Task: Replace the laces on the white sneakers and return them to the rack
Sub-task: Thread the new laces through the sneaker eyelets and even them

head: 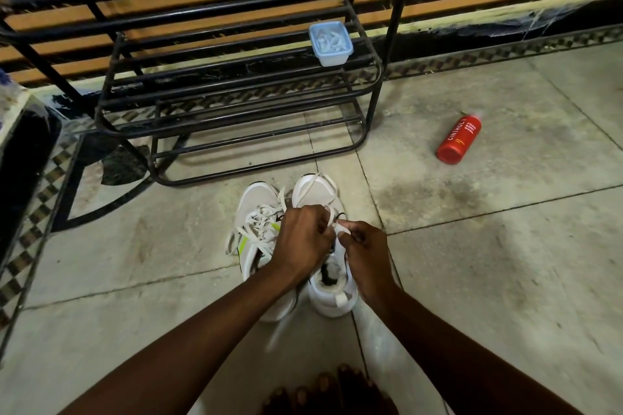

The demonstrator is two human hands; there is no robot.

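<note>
Tiled floor (472, 263), black rack (373, 111) ahead — your left hand (301, 239) and right hand (365, 256) pinch the lace (342, 229) over one white sneaker (315, 194).

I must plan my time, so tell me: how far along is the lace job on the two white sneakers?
Done: both shoes stand on the grey floor, off the black metal rack; the white sneaker with the yellow-green stripe carries a loose, untied lace. In hand: the left hand and right hand pinch a flat white lace over the plain white sneaker. Left: finishing, tying, and returning both to the rack.
</note>
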